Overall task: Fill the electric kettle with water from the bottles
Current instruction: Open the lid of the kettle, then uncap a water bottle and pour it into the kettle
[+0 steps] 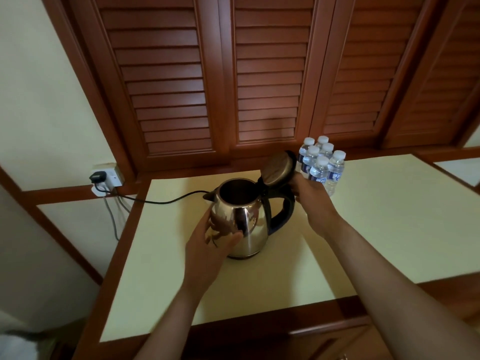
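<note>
A shiny steel electric kettle point(249, 224) with a black handle stands in the middle of the cream counter point(389, 216). Its lid point(279, 168) is swung up and back, and the inside looks dark. My left hand point(207, 248) cups the kettle's front left wall. My right hand point(310, 193) is at the raised lid's right edge, above the handle; its fingers are hidden behind the lid. Several small water bottles point(320, 162) with white caps and blue labels stand in a cluster just behind my right hand.
A black cord point(161, 201) runs from behind the kettle left to a wall socket point(106, 176) with a plug in it. Brown louvred doors point(259, 74) rise behind the counter. The counter's wooden front edge point(259, 320) is close to me.
</note>
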`<action>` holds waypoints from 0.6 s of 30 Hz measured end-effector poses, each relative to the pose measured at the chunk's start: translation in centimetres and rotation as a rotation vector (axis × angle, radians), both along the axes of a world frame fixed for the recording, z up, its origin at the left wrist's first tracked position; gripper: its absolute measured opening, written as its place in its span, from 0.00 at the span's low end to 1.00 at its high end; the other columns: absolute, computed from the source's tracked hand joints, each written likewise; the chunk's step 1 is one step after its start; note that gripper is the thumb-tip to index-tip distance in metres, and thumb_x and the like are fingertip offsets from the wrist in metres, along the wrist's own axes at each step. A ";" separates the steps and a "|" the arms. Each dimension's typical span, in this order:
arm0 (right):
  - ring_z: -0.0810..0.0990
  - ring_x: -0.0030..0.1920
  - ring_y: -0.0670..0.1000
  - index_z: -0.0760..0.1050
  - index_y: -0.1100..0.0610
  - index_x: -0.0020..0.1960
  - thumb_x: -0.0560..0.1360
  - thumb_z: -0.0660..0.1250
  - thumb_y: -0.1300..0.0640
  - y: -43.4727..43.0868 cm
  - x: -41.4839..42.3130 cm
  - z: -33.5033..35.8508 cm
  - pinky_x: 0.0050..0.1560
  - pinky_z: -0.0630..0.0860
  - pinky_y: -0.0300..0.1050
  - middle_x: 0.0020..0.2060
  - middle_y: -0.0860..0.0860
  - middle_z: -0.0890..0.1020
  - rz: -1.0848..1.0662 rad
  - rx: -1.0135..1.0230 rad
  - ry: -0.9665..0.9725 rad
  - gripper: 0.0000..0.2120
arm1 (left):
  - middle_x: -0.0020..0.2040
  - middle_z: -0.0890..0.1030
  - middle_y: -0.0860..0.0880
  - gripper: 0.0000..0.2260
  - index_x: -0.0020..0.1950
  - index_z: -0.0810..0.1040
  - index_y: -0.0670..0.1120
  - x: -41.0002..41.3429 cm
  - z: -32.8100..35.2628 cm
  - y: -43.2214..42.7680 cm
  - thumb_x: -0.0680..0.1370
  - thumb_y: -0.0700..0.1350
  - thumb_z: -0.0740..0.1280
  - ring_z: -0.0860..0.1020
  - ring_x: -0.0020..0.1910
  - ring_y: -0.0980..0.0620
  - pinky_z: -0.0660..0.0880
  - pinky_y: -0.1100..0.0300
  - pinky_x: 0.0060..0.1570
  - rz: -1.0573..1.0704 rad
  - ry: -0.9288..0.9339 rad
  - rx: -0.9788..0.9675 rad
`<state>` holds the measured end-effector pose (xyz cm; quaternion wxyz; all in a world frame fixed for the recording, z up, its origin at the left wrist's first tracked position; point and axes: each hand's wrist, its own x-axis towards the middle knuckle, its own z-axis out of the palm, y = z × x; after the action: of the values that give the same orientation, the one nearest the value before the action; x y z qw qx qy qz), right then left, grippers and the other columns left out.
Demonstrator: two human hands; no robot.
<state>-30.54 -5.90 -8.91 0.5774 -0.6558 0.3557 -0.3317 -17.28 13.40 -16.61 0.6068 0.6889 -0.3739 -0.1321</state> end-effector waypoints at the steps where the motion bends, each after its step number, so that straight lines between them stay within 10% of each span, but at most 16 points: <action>1: 0.83 0.51 0.48 0.84 0.48 0.41 0.72 0.65 0.40 -0.4 -0.2 0.0 0.63 0.74 0.53 0.44 0.46 0.87 -0.002 -0.003 0.017 0.15 | 0.60 0.77 0.71 0.29 0.68 0.71 0.64 -1.1 -0.5 0.1 0.71 0.51 0.78 0.75 0.61 0.69 0.74 0.71 0.55 0.100 -0.021 0.009; 5: 0.81 0.56 0.43 0.84 0.41 0.48 0.74 0.62 0.33 -2.9 -2.2 -0.9 0.60 0.72 0.46 0.51 0.39 0.85 0.029 -0.113 0.044 0.17 | 0.55 0.75 0.59 0.26 0.61 0.73 0.51 -6.7 -2.8 -0.6 0.68 0.50 0.80 0.76 0.56 0.57 0.76 0.61 0.55 0.456 -0.275 0.011; 10: 0.77 0.39 0.32 0.84 0.54 0.45 0.77 0.69 0.52 -8.5 -5.9 -1.0 0.39 0.66 0.23 0.36 0.45 0.81 -0.046 -0.447 0.184 0.08 | 0.52 0.79 0.60 0.12 0.56 0.76 0.53 -13.2 -3.6 -6.1 0.75 0.54 0.72 0.76 0.53 0.61 0.73 0.65 0.55 0.130 -0.591 0.174; 18: 0.77 0.56 0.58 0.77 0.57 0.62 0.75 0.67 0.53 -17.0 -5.8 -0.4 0.53 0.76 0.50 0.58 0.54 0.80 0.039 -1.063 0.453 0.17 | 0.82 0.57 0.51 0.33 0.80 0.60 0.50 -15.9 -5.5 -17.6 0.80 0.67 0.56 0.50 0.81 0.50 0.47 0.54 0.79 -0.042 -0.603 0.738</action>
<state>-36.36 -22.88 -9.28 0.0842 -0.9168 0.2429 -0.3056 -33.14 -4.21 -22.08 0.1833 0.8582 -0.4753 -0.0625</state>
